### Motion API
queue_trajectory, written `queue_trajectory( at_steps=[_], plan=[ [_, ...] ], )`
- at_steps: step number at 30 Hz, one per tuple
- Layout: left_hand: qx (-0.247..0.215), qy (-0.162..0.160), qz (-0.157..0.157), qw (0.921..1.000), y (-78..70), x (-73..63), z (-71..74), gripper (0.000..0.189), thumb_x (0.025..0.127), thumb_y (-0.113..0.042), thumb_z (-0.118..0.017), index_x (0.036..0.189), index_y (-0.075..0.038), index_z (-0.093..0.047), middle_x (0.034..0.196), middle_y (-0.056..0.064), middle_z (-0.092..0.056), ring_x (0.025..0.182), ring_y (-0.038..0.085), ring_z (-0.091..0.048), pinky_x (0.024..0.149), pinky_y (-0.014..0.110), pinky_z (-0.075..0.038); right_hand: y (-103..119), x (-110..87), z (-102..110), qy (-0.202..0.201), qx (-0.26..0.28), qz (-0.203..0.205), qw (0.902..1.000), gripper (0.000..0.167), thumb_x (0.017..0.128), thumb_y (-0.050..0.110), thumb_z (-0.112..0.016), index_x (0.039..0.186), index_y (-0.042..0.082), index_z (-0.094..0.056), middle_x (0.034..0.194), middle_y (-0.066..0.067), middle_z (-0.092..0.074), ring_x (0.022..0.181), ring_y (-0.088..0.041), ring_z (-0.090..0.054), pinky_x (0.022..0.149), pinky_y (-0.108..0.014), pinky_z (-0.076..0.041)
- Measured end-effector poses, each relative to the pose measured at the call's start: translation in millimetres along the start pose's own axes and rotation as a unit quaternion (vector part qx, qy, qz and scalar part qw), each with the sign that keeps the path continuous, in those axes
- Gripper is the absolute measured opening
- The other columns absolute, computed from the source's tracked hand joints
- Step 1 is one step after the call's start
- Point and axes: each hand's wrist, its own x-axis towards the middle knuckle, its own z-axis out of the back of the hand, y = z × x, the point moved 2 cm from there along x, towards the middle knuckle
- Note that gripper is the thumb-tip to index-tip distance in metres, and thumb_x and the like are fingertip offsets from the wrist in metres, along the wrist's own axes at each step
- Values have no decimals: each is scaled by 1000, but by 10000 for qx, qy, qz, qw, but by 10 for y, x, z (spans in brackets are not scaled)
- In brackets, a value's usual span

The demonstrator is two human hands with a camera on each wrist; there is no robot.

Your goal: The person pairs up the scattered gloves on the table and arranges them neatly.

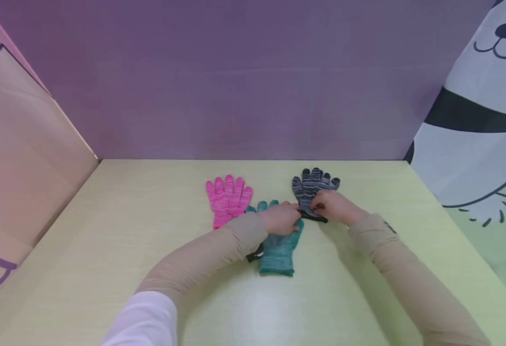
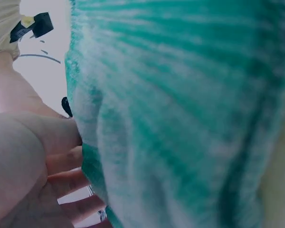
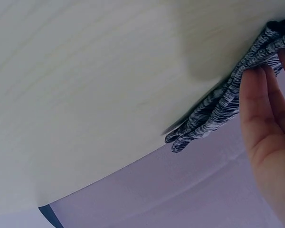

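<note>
A grey-and-black striped knit glove (image 1: pixel 309 192) lies at the back right of the table, fingers pointing away. My right hand (image 1: pixel 336 206) pinches its cuff end; in the right wrist view the glove (image 3: pixel 218 104) is seen edge-on beside the curled fingers. My left hand (image 1: pixel 280 218) reaches across the teal glove (image 1: pixel 277 257), its fingertips at the left corner of the striped glove's black cuff. The left wrist view is mostly filled by the teal knit, which hides those fingertips. Left of the hands is a pink glove (image 1: pixel 227 197), partly covered by the left forearm.
Under the teal glove a black cuff (image 1: pixel 254 256) of another glove sticks out. The pale wooden table (image 1: pixel 149 202) meets a purple back panel (image 1: pixel 253 86). Printed side panels stand left and right, the right one showing a cartoon animal (image 1: pixel 486 115).
</note>
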Motion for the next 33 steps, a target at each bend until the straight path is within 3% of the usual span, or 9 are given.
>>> queue_trajectory(
  at_steps=[6,9,12,17,25,29,33],
  plan=[
    [-107,-414,-269,9987,66,10,103,24,98,-25,-51,100,-7,-66,101,6,-66,92,18,-61,83,30,-49,-48,-4,-14,-208,-39,149,9997,9,76,-3,-71,85,1,-72,84,-10,-67,79,-27,-63,75,-41,-54],
    [12,-735,-240,9970,66,30,116,23,98,-24,-50,103,-7,-65,104,6,-64,94,17,-61,84,30,-50,-70,-15,-12,-272,-25,224,9994,9,76,-2,-72,84,1,-73,84,-11,-68,79,-27,-64,74,-41,-55],
    [117,-813,-246,9963,32,67,102,24,98,-25,-51,104,-8,-66,109,6,-64,97,16,-61,87,28,-50,-91,-20,-17,-330,44,266,9991,8,75,-1,-72,83,2,-73,84,-11,-69,79,-27,-65,74,-41,-54],
    [92,-555,-417,9975,-32,126,82,23,97,-26,-52,101,-8,-67,109,5,-66,98,16,-63,90,28,-49,-147,-37,-29,-363,277,327,9984,8,76,-1,-72,83,0,-72,86,-13,-70,82,-30,-66,77,-42,-54],
    [113,-105,-426,9990,-48,130,16,29,96,-28,-54,113,-7,-62,123,7,-60,108,18,-60,98,27,-46,-172,-2,-9,-194,478,423,9978,13,76,-11,-66,84,-2,-72,92,-18,-70,90,-36,-65,82,-46,-53],
    [290,-22,-442,9986,-67,134,4,32,94,-30,-58,117,-8,-62,130,8,-56,113,18,-58,100,27,-44,-193,66,25,280,607,-44,9978,11,82,-5,-64,89,-2,-72,94,-17,-70,88,-32,-65,79,-43,-54],
    [517,20,-500,9974,-102,137,2,32,92,-32,-62,114,-9,-63,128,7,-54,109,16,-59,97,26,-46,-238,160,95,832,962,-828,9884,17,89,3,-58,101,-5,-69,96,-18,-69,77,-22,-65,68,-34,-56]
  ],
)
